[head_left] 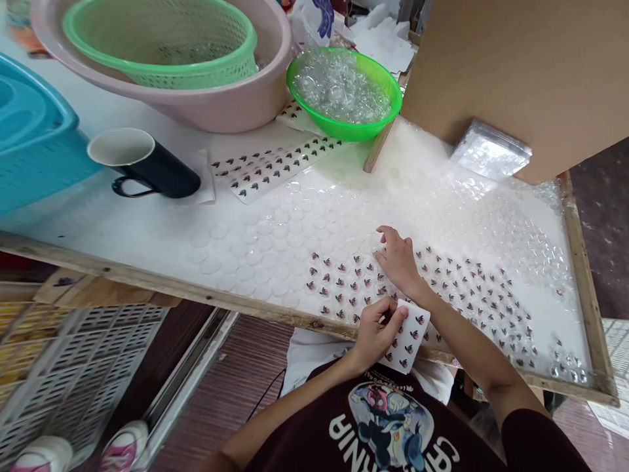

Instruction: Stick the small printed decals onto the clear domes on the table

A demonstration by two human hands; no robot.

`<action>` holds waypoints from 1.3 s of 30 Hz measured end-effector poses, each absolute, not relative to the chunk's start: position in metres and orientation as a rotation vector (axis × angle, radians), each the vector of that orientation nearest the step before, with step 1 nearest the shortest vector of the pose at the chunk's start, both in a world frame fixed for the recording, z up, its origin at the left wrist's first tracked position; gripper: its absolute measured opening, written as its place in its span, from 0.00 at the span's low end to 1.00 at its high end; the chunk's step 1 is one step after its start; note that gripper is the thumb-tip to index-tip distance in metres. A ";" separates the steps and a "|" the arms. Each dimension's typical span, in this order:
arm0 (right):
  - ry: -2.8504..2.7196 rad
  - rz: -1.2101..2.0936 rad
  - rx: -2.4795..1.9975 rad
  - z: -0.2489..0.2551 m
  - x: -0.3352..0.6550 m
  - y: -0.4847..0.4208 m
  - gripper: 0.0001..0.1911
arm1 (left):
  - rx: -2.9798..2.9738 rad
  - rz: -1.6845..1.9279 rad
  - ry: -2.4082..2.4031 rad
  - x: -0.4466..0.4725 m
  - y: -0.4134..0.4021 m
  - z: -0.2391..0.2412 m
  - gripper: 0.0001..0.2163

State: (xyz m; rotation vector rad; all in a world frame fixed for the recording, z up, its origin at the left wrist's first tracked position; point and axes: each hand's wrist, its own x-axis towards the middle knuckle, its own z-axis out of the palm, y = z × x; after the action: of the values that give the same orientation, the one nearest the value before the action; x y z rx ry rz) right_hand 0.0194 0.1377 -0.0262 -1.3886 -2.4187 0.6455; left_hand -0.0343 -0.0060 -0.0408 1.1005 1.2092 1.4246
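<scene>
My left hand [377,333] grips a white sheet of small stickers [405,337] between thumb and fingers, close to my body at the table's front edge. Each sticker carries a tiny dark and reddish figure. Over the table, my right hand [399,262] reaches to the clear round discs [265,226], its thumb and index fingertip apart at the edge of one disc. Whether a small sticker clings to a fingertip is too fine to see. Discs bearing the same figure [340,282] lie in rows under and beside both hands, while those to the left are plain.
A dark mug [170,167] lies tilted near a blue basket [39,144]. Behind are a pink basin [216,108], a green bowl [361,131] of clear pieces and sticker sheets [275,164]. A cardboard sheet [531,72] and plastic packet [491,152] stand right. Wooden strips [587,295] edge the table.
</scene>
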 end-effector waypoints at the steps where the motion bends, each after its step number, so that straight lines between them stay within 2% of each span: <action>1: -2.408 0.677 -1.392 -0.026 0.021 0.138 0.23 | 1.101 1.423 1.209 -0.034 -0.006 -0.041 0.16; 4: -2.330 0.794 -1.381 -0.025 0.022 0.144 0.21 | 1.106 1.431 1.212 -0.034 -0.006 -0.043 0.16; 8: -2.163 0.834 -1.385 -0.021 0.017 0.157 0.08 | 1.105 1.441 1.211 -0.034 -0.007 -0.043 0.16; 10: -2.125 1.003 -1.394 -0.019 0.011 0.163 0.05 | 1.104 1.440 1.217 -0.034 -0.007 -0.042 0.16; 13: -2.085 1.257 -1.416 -0.019 0.004 0.167 0.05 | 1.102 1.436 1.235 -0.034 -0.007 -0.041 0.17; 15: -2.100 1.273 -1.442 -0.020 -0.001 0.168 0.04 | 1.095 1.427 1.238 -0.034 -0.007 -0.040 0.17; 25: -2.493 0.843 -1.465 -0.020 -0.012 0.157 0.04 | 1.051 1.422 1.224 -0.035 -0.006 -0.038 0.18; 27: -2.528 0.809 -1.458 -0.019 -0.011 0.157 0.06 | 1.050 1.423 1.219 -0.035 -0.005 -0.038 0.18; 30: -2.552 0.827 -1.444 -0.018 -0.007 0.157 0.03 | 1.013 1.438 1.219 -0.035 -0.006 -0.039 0.19; 34: -2.390 1.005 -1.430 -0.008 0.012 0.154 0.05 | 0.867 1.467 1.253 -0.039 -0.010 -0.037 0.20; 39: -2.081 1.527 -1.226 0.027 0.060 0.119 0.12 | 0.801 1.524 1.394 -0.056 -0.012 -0.031 0.20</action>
State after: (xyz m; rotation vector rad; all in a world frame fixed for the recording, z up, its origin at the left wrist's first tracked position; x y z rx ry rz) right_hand 0.0603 0.1192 0.0265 -1.2261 -2.0813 1.5266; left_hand -0.0556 -0.0116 -0.0312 0.8008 1.3944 1.5236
